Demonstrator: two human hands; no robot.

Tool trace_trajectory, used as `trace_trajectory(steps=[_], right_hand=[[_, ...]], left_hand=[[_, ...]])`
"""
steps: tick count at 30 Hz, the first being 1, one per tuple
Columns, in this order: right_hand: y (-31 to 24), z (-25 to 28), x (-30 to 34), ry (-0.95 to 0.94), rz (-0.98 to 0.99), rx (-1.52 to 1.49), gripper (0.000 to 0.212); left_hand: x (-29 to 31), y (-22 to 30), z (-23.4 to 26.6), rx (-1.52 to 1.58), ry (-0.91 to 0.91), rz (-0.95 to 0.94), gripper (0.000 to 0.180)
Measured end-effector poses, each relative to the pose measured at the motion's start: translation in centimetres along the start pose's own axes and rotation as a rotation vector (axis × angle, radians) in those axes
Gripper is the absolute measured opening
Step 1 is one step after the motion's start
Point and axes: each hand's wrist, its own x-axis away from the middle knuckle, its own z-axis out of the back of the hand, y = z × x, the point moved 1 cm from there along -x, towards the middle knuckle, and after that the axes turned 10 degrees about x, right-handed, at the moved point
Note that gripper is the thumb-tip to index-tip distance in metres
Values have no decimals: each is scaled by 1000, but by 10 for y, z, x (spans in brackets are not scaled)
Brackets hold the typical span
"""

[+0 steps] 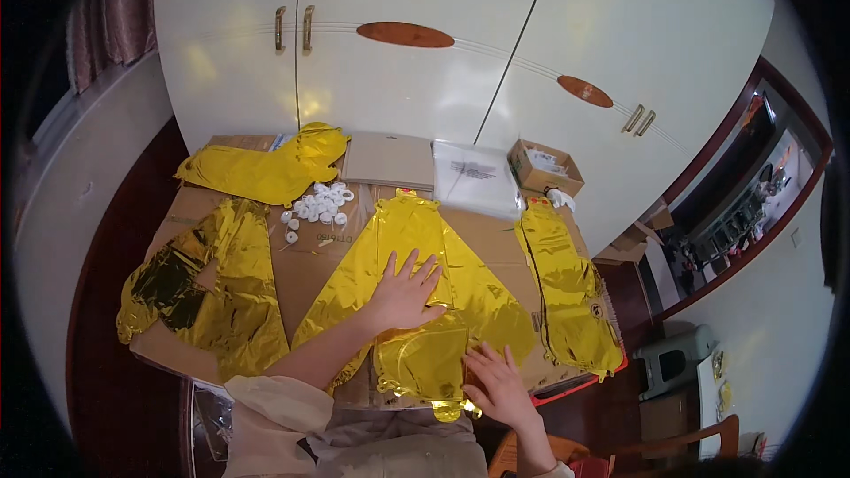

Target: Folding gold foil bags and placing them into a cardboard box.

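Note:
A shiny gold foil balloon (478,279), flat and partly folded, lies across the middle of the cardboard-covered table. My left hand (405,294) rests flat on its centre with the fingers spread. Lower and to the right, my right hand (498,381) lies on the foil's near edge, fingers apart and slightly bent. Neither hand grips anything. More flat gold foil lies on both sides: a crumpled foil balloon (235,301) at the left and a stack of folded foil (567,288) at the right. Another gold foil piece (266,173) sits at the back left.
Behind the foil lie a pile of small white rolls (320,204), a flat cardboard sheet (388,159), clear plastic bags (478,179) and a small open box (546,168). White cabinets (407,80) stand along the back. A wooden chair (726,434) is at the lower right.

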Motion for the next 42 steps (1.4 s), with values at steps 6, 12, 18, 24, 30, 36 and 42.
trace_trajectory(steps=[6,12,18,24,30,36,42], right_hand=[[3,-17,-4,-71,78,-103,56],[-12,-2,-5,-101,170,-30,74],[-18,-13,-7,-95,207,14,64],[-24,-23,-8,43,200,53,44],[-34,-24,-12,67,261,117,40],[-25,-22,-8,35,310,21,35],[-15,-18,0,214,-29,-331,30]], left_hand=[[0,0,1,-10,-9,-2,81],[1,0,0,0,-4,0,81],[1,1,1,-3,0,2,80],[1,2,4,-12,-16,2,82],[1,2,3,1,-1,0,81],[2,2,2,4,-4,8,85],[2,6,9,24,-22,-5,93]])
